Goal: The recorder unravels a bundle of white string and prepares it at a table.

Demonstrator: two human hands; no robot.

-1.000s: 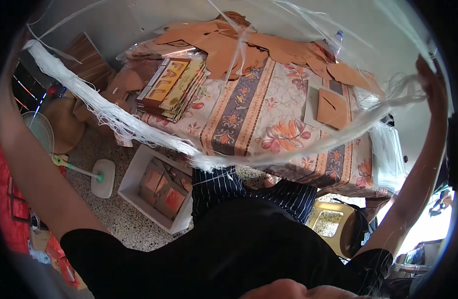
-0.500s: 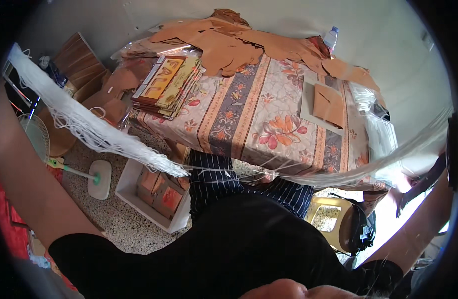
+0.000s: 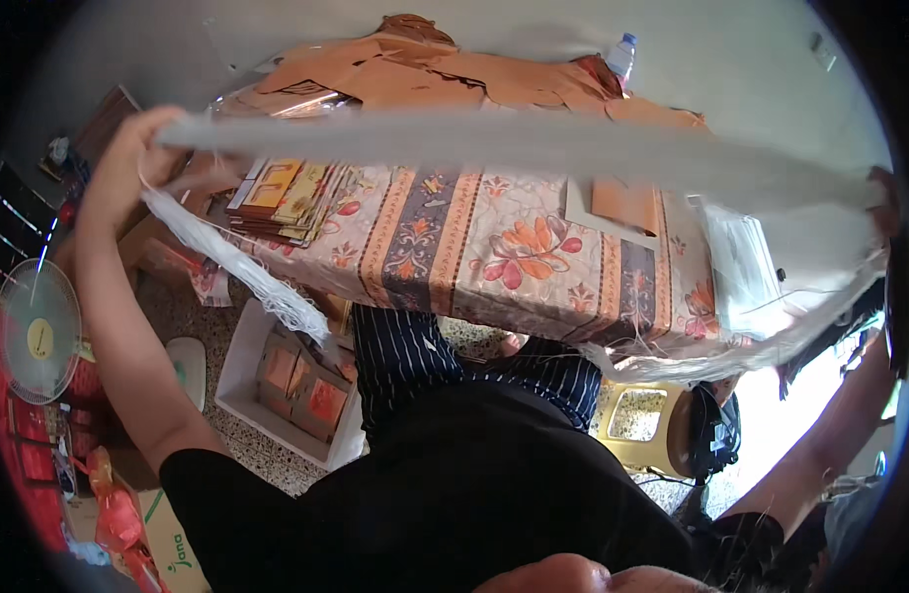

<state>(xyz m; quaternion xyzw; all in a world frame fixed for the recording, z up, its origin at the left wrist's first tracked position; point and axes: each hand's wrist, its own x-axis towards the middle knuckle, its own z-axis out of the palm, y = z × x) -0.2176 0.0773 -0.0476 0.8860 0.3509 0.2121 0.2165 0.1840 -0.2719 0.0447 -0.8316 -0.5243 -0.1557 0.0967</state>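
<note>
White skein of loose, stringy thread [image 3: 534, 136], blurred, spans above the floral-clothed table [image 3: 519, 252]! Left hand [image 3: 143, 148] grips one end; right hand [image 3: 883, 203], dark at the rim, I can't tell. Stretched out, yes, but tails dangle: looks half-done. Below, a white rectangular bin [image 3: 239, 361] holds flat brown pieces [image 3: 326, 400].

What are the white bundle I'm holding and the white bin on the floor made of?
White bundle: apparently string, cotton or synthetic unclear, fairly matte; loose fine strands show at its hanging end. White bin: probably rigid plastic, smooth and dull, judging by its plain, even walls.
</note>
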